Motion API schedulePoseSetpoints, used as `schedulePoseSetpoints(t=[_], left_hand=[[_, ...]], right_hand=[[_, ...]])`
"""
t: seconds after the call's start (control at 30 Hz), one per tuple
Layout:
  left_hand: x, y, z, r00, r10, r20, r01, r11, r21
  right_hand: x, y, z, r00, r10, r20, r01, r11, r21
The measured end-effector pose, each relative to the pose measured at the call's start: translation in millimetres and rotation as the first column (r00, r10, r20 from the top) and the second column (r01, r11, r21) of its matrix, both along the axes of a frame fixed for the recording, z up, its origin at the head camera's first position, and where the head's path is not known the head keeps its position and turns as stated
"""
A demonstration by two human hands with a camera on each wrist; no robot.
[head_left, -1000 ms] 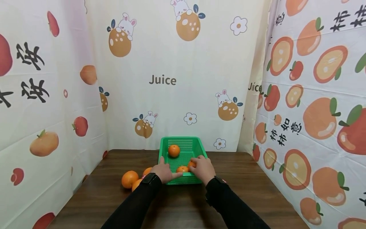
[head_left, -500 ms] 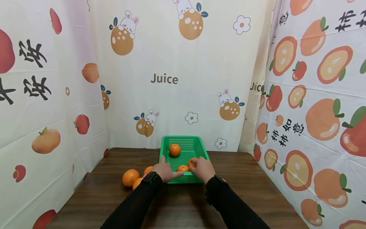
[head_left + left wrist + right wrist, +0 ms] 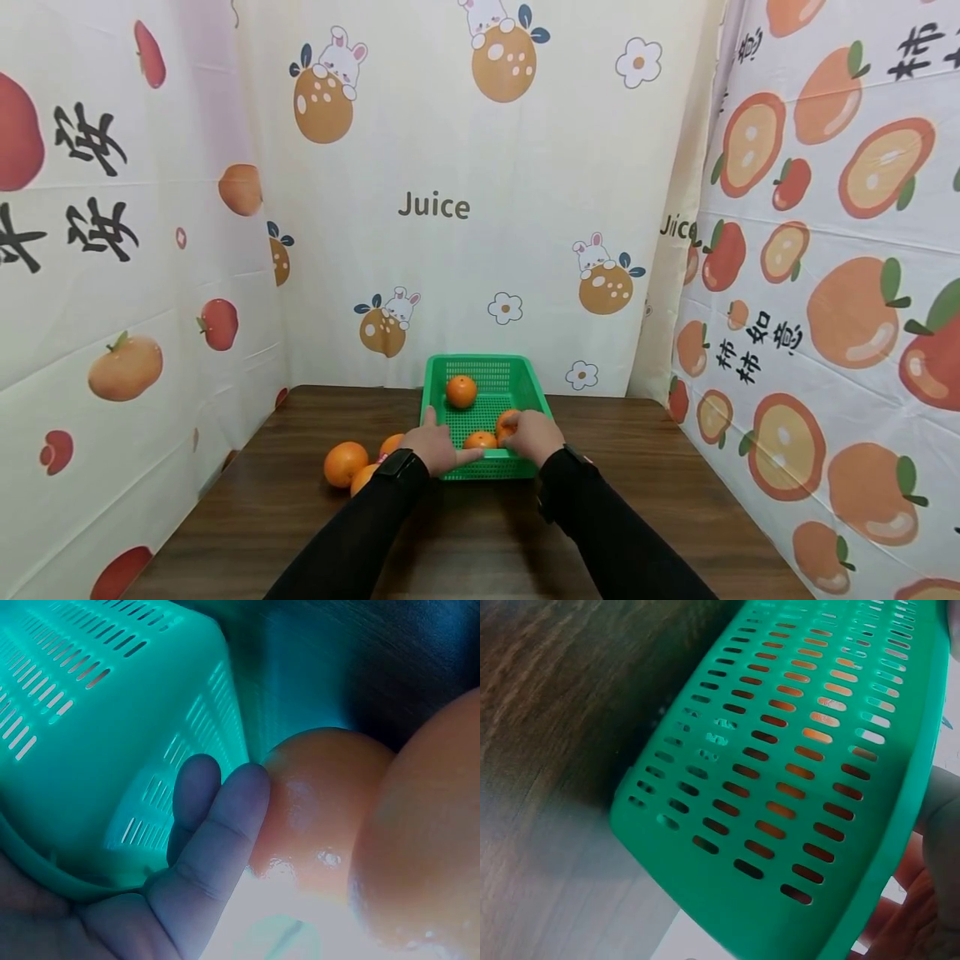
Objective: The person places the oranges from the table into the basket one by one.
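Note:
A green slotted plastic basket (image 3: 487,471) stands toward the back of the table. Over its right front side, my right hand (image 3: 536,437) grips an orange (image 3: 507,421) inside, fingers and thumb around it. Beside that fruit lies a second orange (image 3: 480,440); a third orange (image 3: 461,392) sits at the basket's back left. My left hand (image 3: 431,448) rests at the front left corner, thumb stretched along the front rim, the other fingers extended along the outer left wall. In the left wrist view, its fingertips are right at an orange (image 3: 322,795) outside the basket.
Left of the basket, several oranges (image 3: 345,464) lie grouped on the dark wooden table (image 3: 615,475), partly hidden by the left arm. Fruit-printed cloths hang at both sides, and a pale curtain (image 3: 450,275) with rabbit pictures closes off the back.
The head view has shifted slightly, so the scene sits a little further right and higher. Both hands keep nearly the same places at the basket; the right hand shifts very slightly at the orange.

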State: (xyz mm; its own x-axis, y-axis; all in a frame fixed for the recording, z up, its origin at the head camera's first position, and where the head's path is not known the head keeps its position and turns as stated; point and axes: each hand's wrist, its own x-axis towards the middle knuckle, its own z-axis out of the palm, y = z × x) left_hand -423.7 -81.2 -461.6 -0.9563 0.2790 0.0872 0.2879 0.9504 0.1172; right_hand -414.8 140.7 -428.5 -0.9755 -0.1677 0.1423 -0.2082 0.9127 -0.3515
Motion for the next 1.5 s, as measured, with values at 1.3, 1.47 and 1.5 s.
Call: schedulePoseSetpoints(t=[1.3, 1.47, 1.5], left_hand=[[-0.5, -1.2, 0.2, 0.998, 0.0, 0.063, -0.004, 0.998, 0.068], [-0.5, -1.6, 2.5, 0.998, -0.007, 0.056, 0.005, 0.999, 0.035], [-0.6, -1.8, 3.0, 0.999, -0.007, 0.054, 0.005, 0.999, 0.031]], right_hand=[[1.3, -2, 6.8, 0.994, 0.05, 0.099, -0.059, 0.994, 0.089], [1.3, -4, 10.3, 0.991, 0.06, 0.12, -0.074, 0.99, 0.119], [1.6, -4, 11.2, 0.99, 0.06, 0.124, -0.075, 0.989, 0.127]])
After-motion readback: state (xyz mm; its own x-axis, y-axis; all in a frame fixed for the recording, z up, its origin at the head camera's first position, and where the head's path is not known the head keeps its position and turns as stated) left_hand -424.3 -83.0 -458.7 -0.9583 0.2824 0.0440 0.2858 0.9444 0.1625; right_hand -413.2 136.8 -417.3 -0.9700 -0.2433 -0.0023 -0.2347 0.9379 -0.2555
